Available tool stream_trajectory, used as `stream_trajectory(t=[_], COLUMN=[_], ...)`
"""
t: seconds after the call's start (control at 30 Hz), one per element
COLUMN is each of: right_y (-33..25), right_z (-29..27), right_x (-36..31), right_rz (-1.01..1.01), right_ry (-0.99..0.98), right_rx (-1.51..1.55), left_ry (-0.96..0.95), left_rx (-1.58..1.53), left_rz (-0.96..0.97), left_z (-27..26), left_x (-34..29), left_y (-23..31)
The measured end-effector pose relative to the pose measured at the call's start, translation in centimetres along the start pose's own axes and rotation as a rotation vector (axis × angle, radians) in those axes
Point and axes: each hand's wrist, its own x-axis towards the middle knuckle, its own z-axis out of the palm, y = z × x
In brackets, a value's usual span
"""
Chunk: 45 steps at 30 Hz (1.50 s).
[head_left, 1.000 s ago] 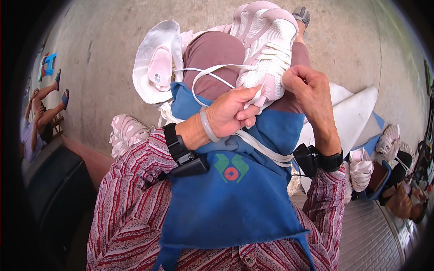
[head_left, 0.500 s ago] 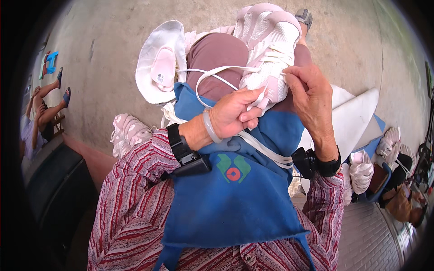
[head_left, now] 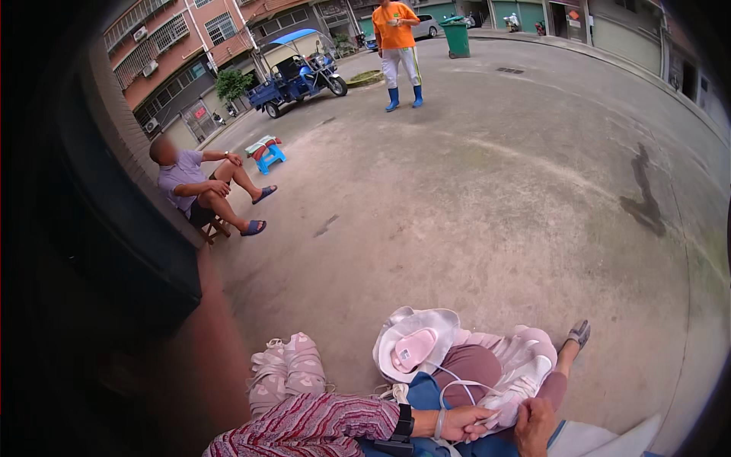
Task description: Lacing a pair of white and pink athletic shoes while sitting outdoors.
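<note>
Across my knees lies a pale pink and white sneaker upper [head_left: 531,364], slightly blurred. A long white shoelace [head_left: 443,394] loops out from it over my brown trouser leg [head_left: 463,364]. My left hand [head_left: 459,423], with a bangle on its wrist, is closed at the near end of the upper, its fingers pinched on the shoelace. Right beside it, my right hand [head_left: 535,426] is curled with fingertips together; what they hold, if anything, is too small to make out. A white hat-like piece [head_left: 390,335] with a pink pad [head_left: 413,349] inside rests by my knee.
More pink and white sneaker uppers [head_left: 285,373] sit to my left. A seated person [head_left: 186,179] is by the dark wall, near a blue stool [head_left: 270,158]. Farther off are a standing person in orange [head_left: 396,30], a blue three-wheeler [head_left: 293,80] and a green bin [head_left: 456,38].
The view has swung up and leftward, bringing the yard and people into sight; my hands and the upper now appear low at the right. Both hands stay close together at the upper.
</note>
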Motion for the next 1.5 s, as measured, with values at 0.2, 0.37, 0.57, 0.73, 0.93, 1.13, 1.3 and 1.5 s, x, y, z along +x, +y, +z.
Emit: stream_trajectory(t=[0.2, 0.37, 0.57, 0.73, 0.93, 1.13, 1.3, 1.5], right_y=[0.1, -2.2, -1.8, -1.2, -1.1, -1.4, -1.9, -0.9], right_z=[2.5, 0.4, 1.3, 2.0, 3.5, 4.2, 3.4, 4.2], right_x=[-1.0, -0.5, 0.0, 0.5, 1.3, 1.4, 2.4, 2.3], right_rz=[-0.151, -0.142, -0.236, -0.253, -0.158, -0.115, -0.351, -0.316], right_ry=[0.178, 0.041, -0.039, -0.136, -0.265, -0.386, -0.16, -0.15], right_rx=[0.02, -0.042, -0.124, -0.256, -0.41, -0.517, -0.575, -0.434], left_ry=[0.026, 0.022, 0.033, 0.027, 0.017, -0.007, -0.088, -0.061], left_rx=[0.039, 0.077, 0.063, 0.018, -0.033, -0.042, -0.024, -0.06], left_rz=[0.024, 0.007, -0.003, -0.025, 0.032, 0.025, 0.045, -0.038], left_z=[-1.4, 3.4, 1.9, 1.9, 1.9, 1.1, 0.4, -2.1], left_x=[-0.3, -2.8, -1.9, -2.1, -2.0, -1.5, -1.2, -0.3], left_y=[0.2, 1.8, 1.3, 1.5, 0.6, 0.6, 0.4, -0.4])
